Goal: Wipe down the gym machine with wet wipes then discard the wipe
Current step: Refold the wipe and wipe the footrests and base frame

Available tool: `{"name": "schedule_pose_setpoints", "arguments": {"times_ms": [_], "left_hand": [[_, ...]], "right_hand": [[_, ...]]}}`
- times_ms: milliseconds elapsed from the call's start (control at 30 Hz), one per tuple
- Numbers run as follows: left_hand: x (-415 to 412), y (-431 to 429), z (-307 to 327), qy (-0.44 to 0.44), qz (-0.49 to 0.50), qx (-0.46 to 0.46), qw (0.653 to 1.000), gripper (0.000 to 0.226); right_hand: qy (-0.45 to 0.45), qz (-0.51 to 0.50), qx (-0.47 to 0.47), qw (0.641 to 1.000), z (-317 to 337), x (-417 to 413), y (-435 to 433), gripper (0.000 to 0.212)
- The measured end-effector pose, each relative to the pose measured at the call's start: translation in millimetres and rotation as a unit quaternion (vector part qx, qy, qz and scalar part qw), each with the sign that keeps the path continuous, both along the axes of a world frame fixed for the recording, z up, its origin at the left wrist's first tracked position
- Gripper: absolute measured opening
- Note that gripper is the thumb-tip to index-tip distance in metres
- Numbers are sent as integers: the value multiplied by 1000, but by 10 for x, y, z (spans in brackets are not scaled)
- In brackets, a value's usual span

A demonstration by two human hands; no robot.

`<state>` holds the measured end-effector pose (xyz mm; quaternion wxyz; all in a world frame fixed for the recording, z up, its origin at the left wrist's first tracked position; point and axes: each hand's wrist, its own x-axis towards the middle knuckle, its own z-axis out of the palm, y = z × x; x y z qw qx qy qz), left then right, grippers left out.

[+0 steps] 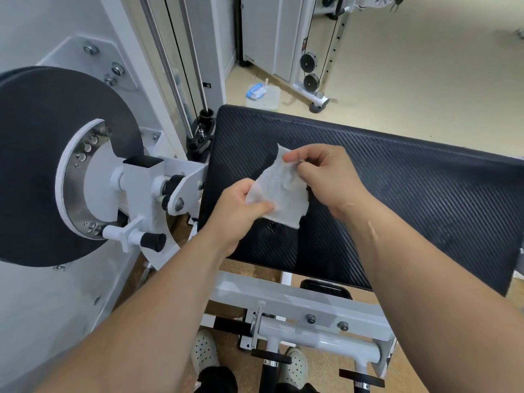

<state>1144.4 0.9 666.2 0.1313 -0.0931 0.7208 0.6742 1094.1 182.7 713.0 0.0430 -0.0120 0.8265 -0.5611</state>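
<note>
A white wet wipe (280, 191) is stretched between both hands above the black textured seat pad (411, 199) of the gym machine. My left hand (238, 211) pinches the wipe's lower left corner. My right hand (326, 174) pinches its upper right edge. The wipe hangs partly unfolded and crumpled, just over the pad's left half. The white machine frame (283, 304) runs below the pad.
A large black disc on a white cam plate (56, 165) stands at the left, with cables and guide rods (181, 80) behind. A wet wipes pack (258, 90) lies on a clear container on the floor beyond the pad. Another cable machine (314, 66) stands at the back.
</note>
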Motion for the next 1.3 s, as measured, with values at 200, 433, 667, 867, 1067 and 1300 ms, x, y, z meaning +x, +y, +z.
{"name": "schedule_pose_setpoints", "arguments": {"times_ms": [200,433,667,867,1067,1300], "left_hand": [[130,-170,-139,-98,157,41,982,7],[92,-162,-314,-83,190,-47,977,23],[165,-235,-410,-2,152,-148,977,46],[369,-430,-495,68,141,-320,934,39],[372,-430,-568,90,94,-378,916,27],[366,-503,-600,104,67,-390,912,19]], "right_hand": [[1,-28,112,993,-174,-16,38,38],[196,-117,415,881,-483,284,-126,25],[264,136,430,853,-962,458,-606,40],[222,42,501,835,-882,295,-504,51],[310,10,413,856,-901,322,-334,42],[228,-20,498,836,-868,-127,-468,49]]}}
